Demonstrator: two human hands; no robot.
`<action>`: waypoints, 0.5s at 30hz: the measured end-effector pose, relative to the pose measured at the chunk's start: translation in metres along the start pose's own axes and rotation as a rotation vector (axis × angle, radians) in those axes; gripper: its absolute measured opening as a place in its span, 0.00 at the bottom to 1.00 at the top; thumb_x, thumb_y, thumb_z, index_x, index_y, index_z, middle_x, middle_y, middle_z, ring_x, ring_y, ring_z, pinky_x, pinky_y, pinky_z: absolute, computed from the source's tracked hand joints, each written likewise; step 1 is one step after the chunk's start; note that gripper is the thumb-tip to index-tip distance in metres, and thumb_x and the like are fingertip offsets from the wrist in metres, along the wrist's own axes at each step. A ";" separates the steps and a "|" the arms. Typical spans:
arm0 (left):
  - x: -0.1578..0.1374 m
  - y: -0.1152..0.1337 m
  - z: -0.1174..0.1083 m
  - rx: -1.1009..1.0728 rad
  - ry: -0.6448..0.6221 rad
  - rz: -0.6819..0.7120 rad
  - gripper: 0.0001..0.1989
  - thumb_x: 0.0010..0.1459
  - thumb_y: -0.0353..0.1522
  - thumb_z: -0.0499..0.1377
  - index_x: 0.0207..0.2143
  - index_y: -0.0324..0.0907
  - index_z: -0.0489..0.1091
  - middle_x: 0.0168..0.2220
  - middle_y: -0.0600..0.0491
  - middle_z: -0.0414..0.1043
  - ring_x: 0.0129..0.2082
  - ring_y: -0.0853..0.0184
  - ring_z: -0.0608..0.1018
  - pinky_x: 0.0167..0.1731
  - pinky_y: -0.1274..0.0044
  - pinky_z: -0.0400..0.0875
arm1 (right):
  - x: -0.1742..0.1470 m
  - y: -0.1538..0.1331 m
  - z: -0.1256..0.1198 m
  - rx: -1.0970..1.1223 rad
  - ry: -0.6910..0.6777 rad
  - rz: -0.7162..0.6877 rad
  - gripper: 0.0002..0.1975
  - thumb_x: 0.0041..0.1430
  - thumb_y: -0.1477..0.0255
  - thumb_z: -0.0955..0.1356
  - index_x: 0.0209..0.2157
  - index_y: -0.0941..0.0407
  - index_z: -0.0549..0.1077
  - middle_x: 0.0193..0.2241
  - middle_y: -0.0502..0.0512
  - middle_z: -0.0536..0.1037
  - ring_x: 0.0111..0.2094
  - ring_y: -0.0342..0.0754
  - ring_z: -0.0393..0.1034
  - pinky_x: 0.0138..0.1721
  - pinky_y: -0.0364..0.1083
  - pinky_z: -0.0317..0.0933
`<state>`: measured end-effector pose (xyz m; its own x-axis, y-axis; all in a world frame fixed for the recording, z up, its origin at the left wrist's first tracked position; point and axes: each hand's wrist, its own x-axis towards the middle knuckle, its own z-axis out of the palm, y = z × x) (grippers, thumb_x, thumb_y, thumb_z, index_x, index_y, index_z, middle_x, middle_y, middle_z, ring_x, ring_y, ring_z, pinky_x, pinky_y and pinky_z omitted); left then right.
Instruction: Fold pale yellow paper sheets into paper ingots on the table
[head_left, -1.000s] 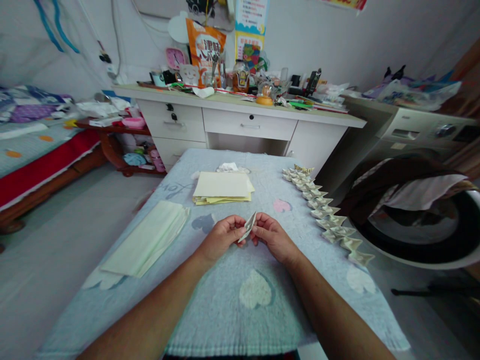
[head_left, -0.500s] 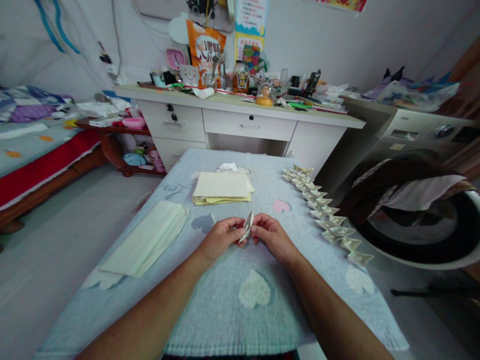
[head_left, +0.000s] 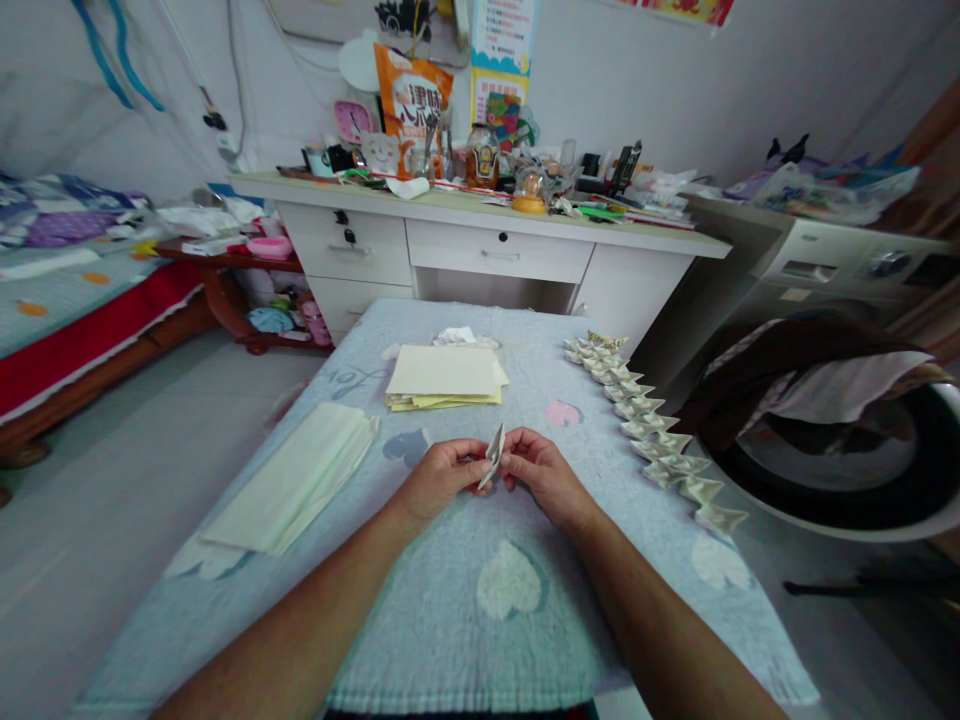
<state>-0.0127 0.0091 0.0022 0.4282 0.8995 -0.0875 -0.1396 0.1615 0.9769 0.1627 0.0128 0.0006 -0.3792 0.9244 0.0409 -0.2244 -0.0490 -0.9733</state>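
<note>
One folded paper (head_left: 493, 456), clamped in fingers of left hand (head_left: 439, 478) and right hand (head_left: 551, 480) over worktop (head_left: 420, 610). Shaping step, I'd judge; next move calls for light pinch.

Left hand (head_left: 444, 477), right hand (head_left: 546, 475) close together, both pinching.
</note>
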 end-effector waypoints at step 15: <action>-0.001 0.000 0.000 -0.050 -0.019 0.001 0.14 0.48 0.35 0.65 0.33 0.36 0.68 0.26 0.55 0.69 0.23 0.73 0.71 0.25 0.80 0.64 | -0.004 -0.006 -0.003 0.070 -0.135 0.026 0.09 0.53 0.68 0.72 0.35 0.58 0.72 0.28 0.50 0.72 0.27 0.40 0.65 0.27 0.40 0.58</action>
<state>-0.0135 0.0081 0.0026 0.4445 0.8920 -0.0826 -0.1841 0.1812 0.9661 0.1682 0.0107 0.0056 -0.5017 0.8636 0.0503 -0.2729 -0.1028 -0.9565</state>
